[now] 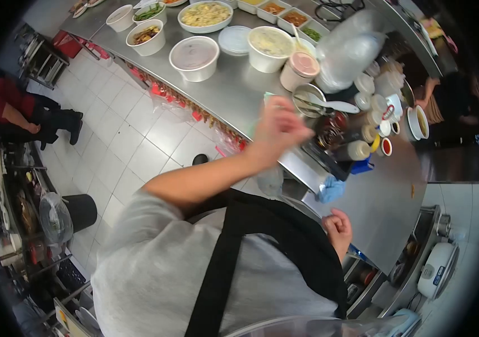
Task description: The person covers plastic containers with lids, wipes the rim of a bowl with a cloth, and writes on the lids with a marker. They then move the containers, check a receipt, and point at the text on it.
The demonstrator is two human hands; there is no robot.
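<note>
My left hand [281, 132] is raised over the counter's front edge, close to a steel pot [308, 95] with a white spoon [335, 105] lying across it. Motion blurs its fingers, so whether they hold anything does not show. Lower down, my right hand [338, 229] is beside my black apron with its fingers curled in, and nothing is visible in it. A blue cloth [332, 190] lies on the counter just above that hand. Squeeze bottles [358, 150] and a pink-lidded tub [300, 70] stand past my left hand.
White bowls of food [204, 16] and a lidded bowl [194, 58] line the steel counter [231, 92]. Plastic bags [346, 53] sit farther right. Another person [23, 109] is at the left, with a black bin [81, 212] below. A rice cooker [437, 271] is lower right.
</note>
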